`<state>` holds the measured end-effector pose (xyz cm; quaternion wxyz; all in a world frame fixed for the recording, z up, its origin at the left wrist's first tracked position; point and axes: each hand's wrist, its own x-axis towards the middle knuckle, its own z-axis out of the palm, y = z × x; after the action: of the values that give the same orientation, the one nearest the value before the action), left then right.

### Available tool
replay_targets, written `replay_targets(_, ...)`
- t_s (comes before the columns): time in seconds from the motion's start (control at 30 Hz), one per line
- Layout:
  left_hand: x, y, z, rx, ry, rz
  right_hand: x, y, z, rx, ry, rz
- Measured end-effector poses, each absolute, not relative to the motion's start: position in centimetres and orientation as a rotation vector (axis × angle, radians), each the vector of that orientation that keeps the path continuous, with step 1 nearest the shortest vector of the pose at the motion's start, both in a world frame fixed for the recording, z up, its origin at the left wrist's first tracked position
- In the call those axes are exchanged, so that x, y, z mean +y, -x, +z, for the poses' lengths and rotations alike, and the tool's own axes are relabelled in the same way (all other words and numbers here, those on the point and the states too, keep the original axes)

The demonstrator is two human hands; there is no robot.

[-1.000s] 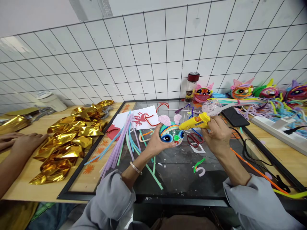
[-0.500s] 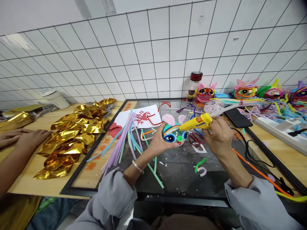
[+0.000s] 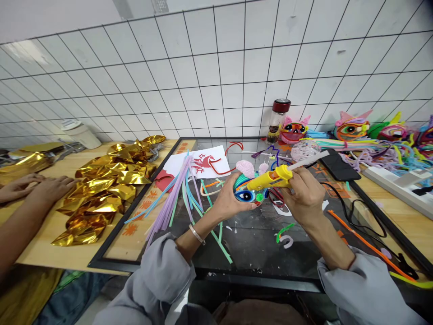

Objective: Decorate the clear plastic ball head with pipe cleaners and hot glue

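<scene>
My left hand [image 3: 228, 198] is closed round the side of a small lion-head craft ball [image 3: 245, 196], with pink ears, blue-ringed eyes, a green nose and coloured pipe-cleaner bands. In my right hand [image 3: 306, 194] is a yellow hot glue gun [image 3: 270, 177], a white glue stick [image 3: 309, 160] poking from its back. The gun's nozzle end lies over the upper front of the ball; whether it touches cannot be seen. Behind the gun, dark red scissors [image 3: 277, 197] lie partly hidden on the dark glass board [image 3: 243, 253].
Pipe cleaners [image 3: 169, 203] and a white paper with a red cut-out [image 3: 216, 155] lie left. Farther left are gold foil [image 3: 98, 198] and another person's hands [image 3: 50, 189]. A bottle [image 3: 278, 119], phone [image 3: 338, 164], power strip [image 3: 399, 187] and finished heads [image 3: 350, 128] stand right.
The glue gun has moved down and left over the ball, now covering more of its front and the right eye. The whole view has shifted slightly.
</scene>
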<state>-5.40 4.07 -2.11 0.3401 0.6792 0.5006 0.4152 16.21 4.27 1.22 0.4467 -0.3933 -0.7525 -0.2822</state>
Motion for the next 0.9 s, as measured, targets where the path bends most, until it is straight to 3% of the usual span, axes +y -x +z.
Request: replay_targets(0.9,4.2,5.7,-2.2,1.309,-1.642,1.050,4.8,-17.6,1.3,-1.808,1.067,-0.685)
